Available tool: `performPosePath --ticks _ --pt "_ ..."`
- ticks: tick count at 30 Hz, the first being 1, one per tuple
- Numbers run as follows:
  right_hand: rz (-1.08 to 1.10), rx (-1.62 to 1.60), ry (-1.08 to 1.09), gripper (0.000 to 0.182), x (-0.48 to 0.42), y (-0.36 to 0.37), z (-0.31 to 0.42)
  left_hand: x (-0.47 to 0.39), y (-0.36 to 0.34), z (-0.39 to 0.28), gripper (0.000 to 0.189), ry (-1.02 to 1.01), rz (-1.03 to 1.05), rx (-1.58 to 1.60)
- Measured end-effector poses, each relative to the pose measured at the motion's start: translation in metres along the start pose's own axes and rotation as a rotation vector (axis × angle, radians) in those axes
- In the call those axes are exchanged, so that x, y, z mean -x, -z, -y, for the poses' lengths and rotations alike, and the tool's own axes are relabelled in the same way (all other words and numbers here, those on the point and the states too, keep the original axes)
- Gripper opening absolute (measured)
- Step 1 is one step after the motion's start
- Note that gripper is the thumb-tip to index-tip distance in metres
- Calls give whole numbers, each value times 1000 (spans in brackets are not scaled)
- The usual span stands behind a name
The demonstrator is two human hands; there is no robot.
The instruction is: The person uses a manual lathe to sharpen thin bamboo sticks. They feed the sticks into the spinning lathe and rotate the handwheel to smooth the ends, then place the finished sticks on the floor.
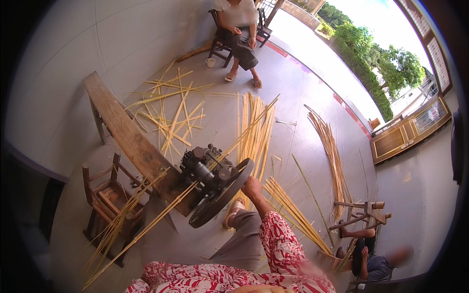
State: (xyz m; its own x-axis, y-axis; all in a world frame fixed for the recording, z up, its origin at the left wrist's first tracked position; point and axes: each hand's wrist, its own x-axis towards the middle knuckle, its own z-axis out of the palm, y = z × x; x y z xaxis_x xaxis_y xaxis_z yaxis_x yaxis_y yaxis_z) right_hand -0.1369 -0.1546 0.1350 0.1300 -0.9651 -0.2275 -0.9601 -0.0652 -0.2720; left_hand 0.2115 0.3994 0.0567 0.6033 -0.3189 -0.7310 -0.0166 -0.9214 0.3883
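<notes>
My right hand grips the rim of a dark iron handwheel, its fingers partly hidden behind the rim. The wheel belongs to a metal roller machine mounted on the near end of a long wooden bench. Pale split bamboo strips run through the machine; their ends stick out low on the left and at the upper right. Beside the bench, more thin strips lie across a wooden chair. My left hand is out of view.
Bamboo strips lie in a long bundle, a tangled pile and further bundles on the tiled floor. One person sits at the back near a mug; another sits low right by a wooden stool.
</notes>
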Motion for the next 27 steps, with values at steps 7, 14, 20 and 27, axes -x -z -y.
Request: performPosePath --ticks 7,14,20,27 --pt "-216 276 190 70 28 3 10 5 -7 16 10 -111 0 2" --pt "-110 203 90 74 35 1 21 10 4 -12 10 -335 3 -91" --pt "-117 168 85 73 34 -7 11 102 68 -159 10 -1041 -233 -16" --pt "-203 126 131 66 39 -6 10 67 95 -275 35 -1373 -469 -191"
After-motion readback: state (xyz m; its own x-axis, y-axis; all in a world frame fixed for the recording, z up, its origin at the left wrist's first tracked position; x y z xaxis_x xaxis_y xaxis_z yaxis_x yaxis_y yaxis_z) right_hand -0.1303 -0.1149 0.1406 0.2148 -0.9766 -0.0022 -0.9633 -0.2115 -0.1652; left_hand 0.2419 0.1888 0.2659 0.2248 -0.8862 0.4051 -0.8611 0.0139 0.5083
